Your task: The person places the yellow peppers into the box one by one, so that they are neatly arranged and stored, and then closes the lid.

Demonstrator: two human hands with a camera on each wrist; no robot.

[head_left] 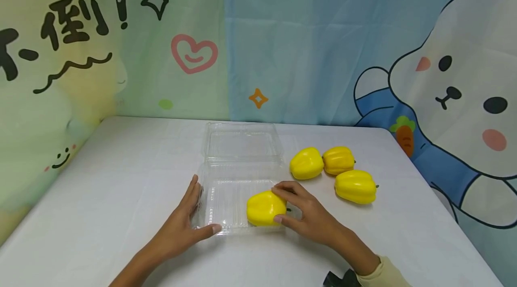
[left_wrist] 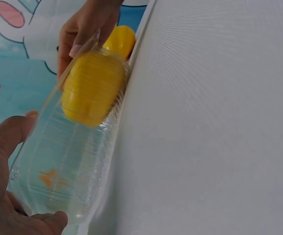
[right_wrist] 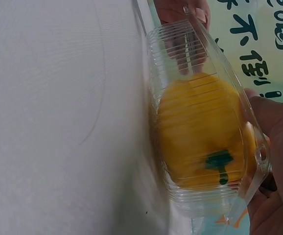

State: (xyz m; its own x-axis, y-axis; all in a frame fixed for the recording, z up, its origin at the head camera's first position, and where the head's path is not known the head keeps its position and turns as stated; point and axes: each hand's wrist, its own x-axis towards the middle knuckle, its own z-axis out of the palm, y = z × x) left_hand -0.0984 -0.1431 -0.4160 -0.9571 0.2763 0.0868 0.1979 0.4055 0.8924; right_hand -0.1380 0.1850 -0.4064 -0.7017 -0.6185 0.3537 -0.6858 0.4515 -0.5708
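Head view: your right hand (head_left: 308, 215) curls its fingers (head_left: 288, 190) around the yellow plastic bell pepper (head_left: 264, 208) inside the clear plastic clamshell box (head_left: 226, 215); your left hand (head_left: 181, 224) braces it with straight fingers.

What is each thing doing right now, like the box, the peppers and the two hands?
Clear plastic box: open, lid laid flat behind.
Yellow pepper: lying in the box's tray.
Three other peppers: lying loose on the table.
Left hand: fingers straight, touching the box's edge.
Right hand: holding the pepper.

Right hand (head_left: 311, 215) grips a yellow pepper (head_left: 264, 208) inside the clear box (head_left: 226, 197) (lid open). Left hand (head_left: 183, 224) touches the box's left edge.
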